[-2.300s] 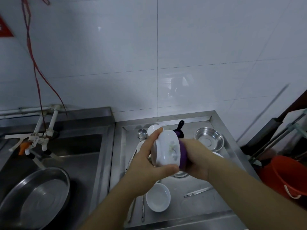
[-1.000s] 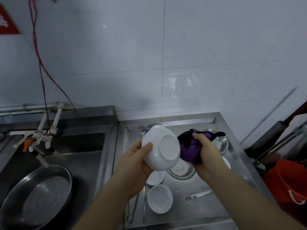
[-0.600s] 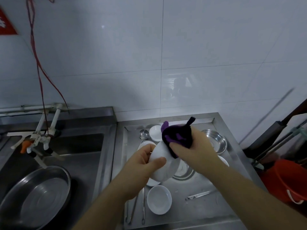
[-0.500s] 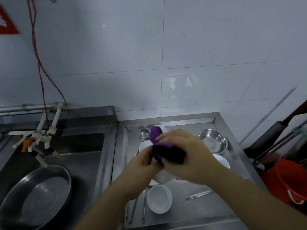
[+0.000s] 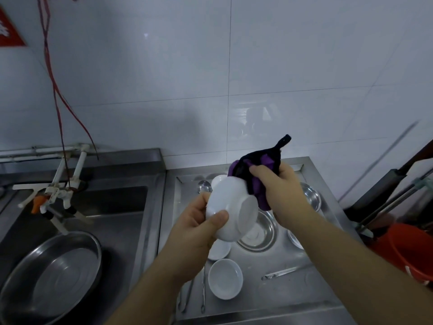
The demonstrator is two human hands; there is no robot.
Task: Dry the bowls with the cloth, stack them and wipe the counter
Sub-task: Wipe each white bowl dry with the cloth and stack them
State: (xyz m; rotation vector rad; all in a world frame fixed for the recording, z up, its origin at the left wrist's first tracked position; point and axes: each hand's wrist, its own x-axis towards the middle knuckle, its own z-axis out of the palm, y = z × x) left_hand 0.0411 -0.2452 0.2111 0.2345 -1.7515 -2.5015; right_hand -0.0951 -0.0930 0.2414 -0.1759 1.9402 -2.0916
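Note:
My left hand (image 5: 196, 227) grips a white bowl (image 5: 234, 207) above the steel counter (image 5: 293, 294), its base turned toward me. My right hand (image 5: 278, 191) clutches a bunched purple cloth (image 5: 257, 170) and presses it against the bowl's upper right side. Below on the counter lie a small white bowl (image 5: 225, 278), a white dish (image 5: 219, 250) partly under my left hand, another white bowl (image 5: 216, 180) at the back, and a steel bowl (image 5: 260, 233) with a white dish in it.
A second steel bowl (image 5: 310, 198) sits at the back right, a ladle (image 5: 203, 186) at the back, tongs (image 5: 281, 273) and utensils (image 5: 203, 294) near the front. Left is a sink holding a large steel basin (image 5: 54, 275) under a tap (image 5: 51, 193). An orange bucket (image 5: 407, 249) stands right.
The cloth hand moved from across the front of the bowl up to its far right side. The bowl's base now faces me again.

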